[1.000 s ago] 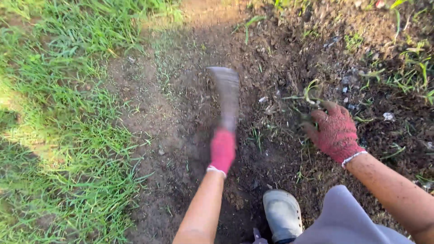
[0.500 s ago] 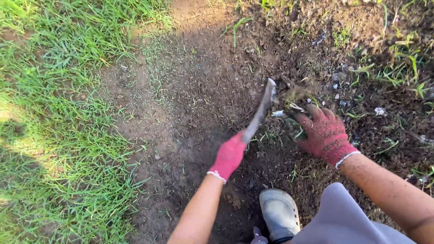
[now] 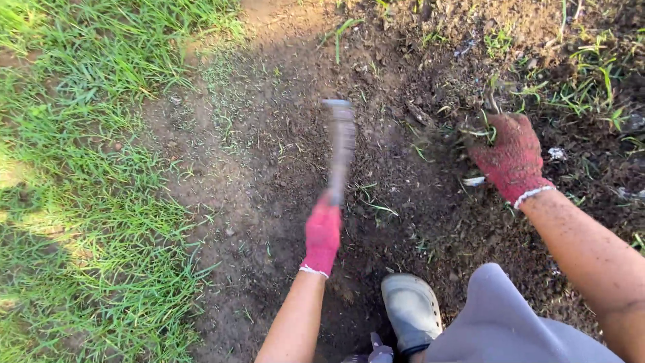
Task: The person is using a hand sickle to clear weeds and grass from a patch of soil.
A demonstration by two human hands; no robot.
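Two gloved hands work over bare soil (image 3: 282, 148). The left hand (image 3: 322, 234) has its grip clenched on the handle of a blade (image 3: 340, 144), which is blurred and points away from the person above the dirt. The right hand (image 3: 510, 158) grasps a tuft of weeds (image 3: 485, 128) at the soil's far right. A grey shoe (image 3: 411, 310) stands below, grass (image 3: 80, 168) to the left.
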